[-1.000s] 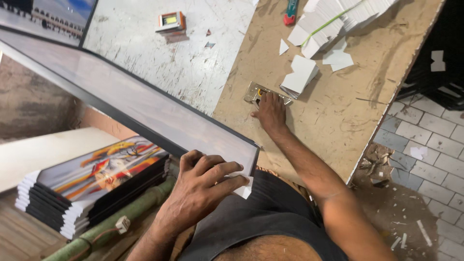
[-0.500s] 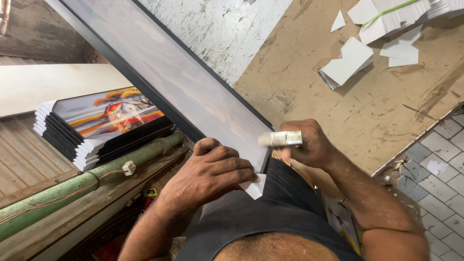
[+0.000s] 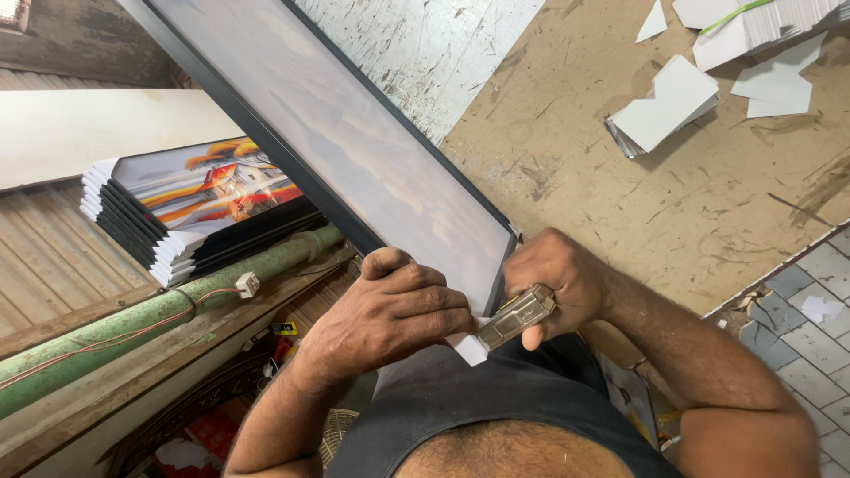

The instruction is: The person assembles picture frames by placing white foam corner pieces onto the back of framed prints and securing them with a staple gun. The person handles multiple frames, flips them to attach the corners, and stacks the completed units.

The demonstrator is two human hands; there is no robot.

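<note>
A long black picture frame (image 3: 354, 150) lies slanted across the worktable, its near corner sticking out over the edge toward me. My left hand (image 3: 390, 314) clamps that corner, pressing a small white card piece (image 3: 467, 347) against it. My right hand (image 3: 562, 279) grips a metal stapler (image 3: 518, 317), its nose touching the corner right beside the white piece.
Stacks of white card pieces (image 3: 664, 106) lie on the brown board tabletop (image 3: 673, 204). A pile of framed pictures with white corner guards (image 3: 190, 208) sits lower left, next to a green pipe (image 3: 159, 310). Tiled floor (image 3: 810, 323) shows at right.
My right hand left the tabletop with the stapler and brought it to the frame corner. The left hand stayed on the corner. The view moved closer.
</note>
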